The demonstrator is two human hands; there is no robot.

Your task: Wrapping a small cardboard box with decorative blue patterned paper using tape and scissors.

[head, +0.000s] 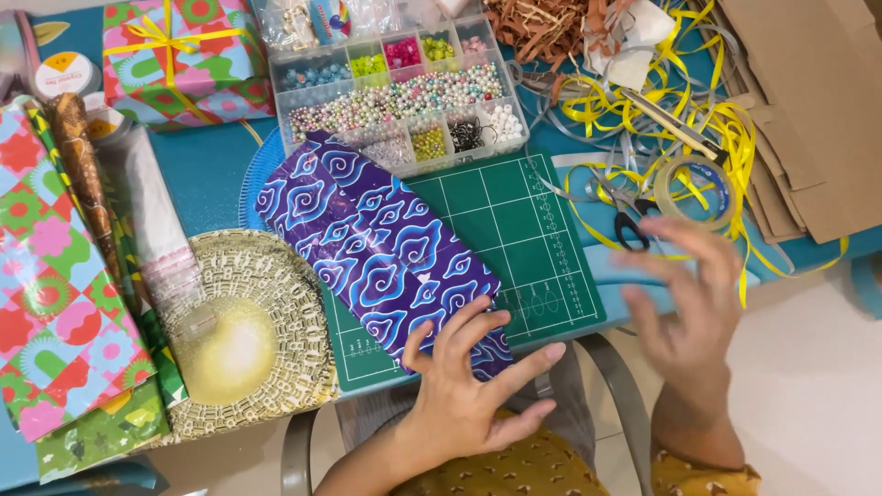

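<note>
The left hand (464, 390) rests at the near edge of the desk (207, 165), its fingers (478, 323) spread apart and pressing flat on the near end of a parcel wrapped in purple paper with blue and white cloud swirls (377, 248). The parcel lies slantwise, its near end on a green cutting mat (524, 230) by the near edge and its far end reaching toward a clear bead organiser box (404, 87) in the middle of the far side. The right hand (689, 308) hovers, blurred, above the near right part of the desk, fingers apart and holding nothing, just short of a roll of clear tape (694, 191) and black-handled scissors (629, 220). Behind these, a tangle of yellow and grey ribbon (643, 110) spreads toward the far right corner, beside a stack of brown paper bags (799, 110) and a heap of brown paper shred (542, 28). Toward the near left, a round gold-patterned plate (266, 321) lies touching the mat's left side, with a blue plate (257, 170) half hidden under the parcel's far end. Along the left edge lie sheets of bright geometric wrapping paper (55, 303), and a gift box in like paper tied with yellow ribbon (179, 60) sits at the far left corner.
</note>
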